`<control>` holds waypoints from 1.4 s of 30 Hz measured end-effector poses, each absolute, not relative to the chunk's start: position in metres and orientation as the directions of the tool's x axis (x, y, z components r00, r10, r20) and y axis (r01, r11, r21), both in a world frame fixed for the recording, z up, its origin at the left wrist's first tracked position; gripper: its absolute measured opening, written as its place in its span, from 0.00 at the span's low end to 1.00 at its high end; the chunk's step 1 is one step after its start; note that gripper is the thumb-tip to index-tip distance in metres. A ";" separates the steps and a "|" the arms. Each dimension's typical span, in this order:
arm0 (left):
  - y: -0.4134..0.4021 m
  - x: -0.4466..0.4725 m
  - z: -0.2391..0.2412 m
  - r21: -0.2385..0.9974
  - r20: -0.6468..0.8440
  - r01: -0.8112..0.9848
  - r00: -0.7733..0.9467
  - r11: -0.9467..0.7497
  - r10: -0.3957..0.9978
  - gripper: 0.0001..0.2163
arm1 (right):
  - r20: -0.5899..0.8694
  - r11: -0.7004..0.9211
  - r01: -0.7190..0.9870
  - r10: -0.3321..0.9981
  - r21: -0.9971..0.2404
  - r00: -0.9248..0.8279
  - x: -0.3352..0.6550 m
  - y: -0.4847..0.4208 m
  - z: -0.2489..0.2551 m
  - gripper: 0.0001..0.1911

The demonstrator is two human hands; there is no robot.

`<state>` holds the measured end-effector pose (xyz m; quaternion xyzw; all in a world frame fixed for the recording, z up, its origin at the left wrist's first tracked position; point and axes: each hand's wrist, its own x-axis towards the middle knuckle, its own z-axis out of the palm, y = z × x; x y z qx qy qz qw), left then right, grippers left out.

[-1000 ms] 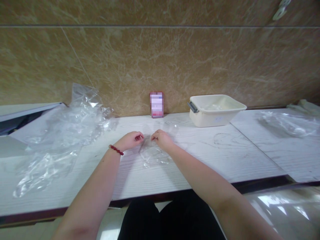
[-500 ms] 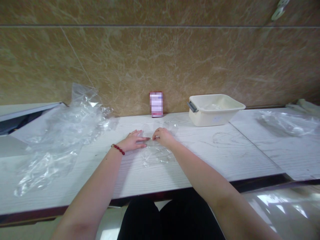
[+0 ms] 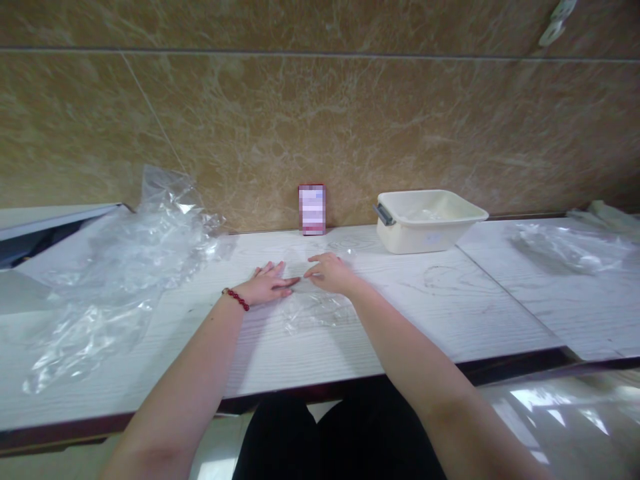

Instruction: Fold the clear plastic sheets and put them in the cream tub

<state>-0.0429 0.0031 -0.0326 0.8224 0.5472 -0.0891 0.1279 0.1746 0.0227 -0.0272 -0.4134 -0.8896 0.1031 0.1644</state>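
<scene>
A clear plastic bag [image 3: 320,310] lies flat on the white wood-grain table [image 3: 280,363] in front of me. My left hand [image 3: 267,283], with a red bead bracelet at the wrist, rests on the bag's left side, fingers spread and holding nothing. Over the upper part of the bag is my right hand [image 3: 327,272]. Its fingers are parted, the index tip reaching toward my left fingertips, and I see nothing gripped in it.
A heap of clear plastic bags [image 3: 135,253] covers the table's left side. Against the marbled wall stands a phone [image 3: 313,210]. To its right sits a cream plastic bin [image 3: 415,237] with a grey handle. More clear plastic [image 3: 570,248] lies at the far right.
My right hand's fingers have gone from a pinch to parted, and the hand has shifted slightly right. My left hand stays nearly in place on the bag.
</scene>
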 end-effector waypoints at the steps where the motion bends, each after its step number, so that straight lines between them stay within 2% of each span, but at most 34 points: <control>1: 0.003 -0.043 -0.033 0.112 -0.290 0.923 0.385 -0.369 0.876 0.27 | 0.184 0.647 0.693 0.759 -0.319 -0.624 0.175 0.021 -0.027 0.11; 5: 0.002 -0.042 -0.032 0.095 -0.293 0.922 0.386 -0.375 0.875 0.30 | 0.065 0.610 0.731 0.779 -0.308 -0.623 0.177 0.022 -0.028 0.15; 11: 0.000 -0.042 -0.030 0.073 -0.318 0.926 0.373 -0.370 0.871 0.38 | -0.006 0.552 0.780 0.815 -0.294 -0.580 0.187 0.030 -0.029 0.19; 15: -0.003 -0.042 -0.027 0.069 -0.328 0.918 0.390 -0.390 0.860 0.43 | -0.005 0.528 0.808 0.836 -0.263 -0.548 0.195 0.035 -0.029 0.19; 20: -0.005 -0.042 -0.025 0.065 -0.296 0.911 0.407 -0.406 0.864 0.49 | 0.092 0.469 0.847 0.882 -0.249 -0.462 0.212 0.043 -0.020 0.16; 24: -0.010 -0.027 -0.021 0.073 -0.147 0.906 0.424 -0.418 0.894 0.43 | 0.038 0.354 0.884 0.932 -0.305 -0.360 0.231 0.045 -0.005 0.16; 28: -0.027 0.007 -0.019 0.075 0.041 0.798 0.597 -0.599 0.801 0.30 | -0.038 0.335 0.906 0.934 -0.258 -0.356 0.249 0.045 0.001 0.13; 31: -0.040 0.031 -0.023 0.090 0.045 0.708 0.700 -0.700 0.713 0.24 | -0.023 0.312 0.912 0.944 -0.266 -0.330 0.263 0.048 -0.005 0.12; 36: -0.050 0.049 -0.034 0.099 0.007 0.649 0.758 -0.755 0.652 0.26 | -0.028 0.136 0.963 0.989 -0.233 -0.147 0.275 0.059 -0.022 0.14; 39: -0.054 0.052 -0.036 0.109 -0.008 0.629 0.775 -0.770 0.632 0.27 | 0.050 0.049 0.982 0.998 -0.183 -0.041 0.271 0.066 -0.032 0.19; 42: -0.059 0.053 -0.035 0.124 -0.025 0.615 0.786 -0.779 0.617 0.27 | 0.150 0.031 0.978 0.989 -0.207 0.000 0.259 0.070 -0.041 0.21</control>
